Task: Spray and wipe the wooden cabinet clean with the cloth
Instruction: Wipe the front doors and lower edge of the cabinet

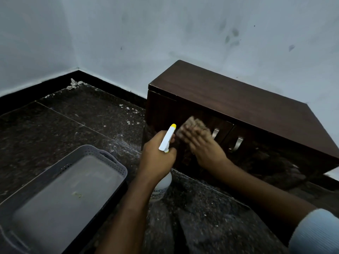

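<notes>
A low dark-brown wooden cabinet (238, 105) stands against the wall, with metal handles (215, 133) on its front doors. My left hand (156, 158) grips a white spray bottle (167, 139) with a yellow nozzle tip, held upright just left of the cabinet's front. My right hand (205, 149) presses a beige cloth (194, 125) flat against the left door, beside the handles. The hand and cloth are blurred. The bottle's lower body shows under my left wrist.
A grey perforated plastic basket (102, 158) with a flat lid inside sits on the floor at lower left. The dark speckled floor (77, 118) carries white debris, with crumpled scraps (73, 84) in the corner. Pale walls meet at the back left.
</notes>
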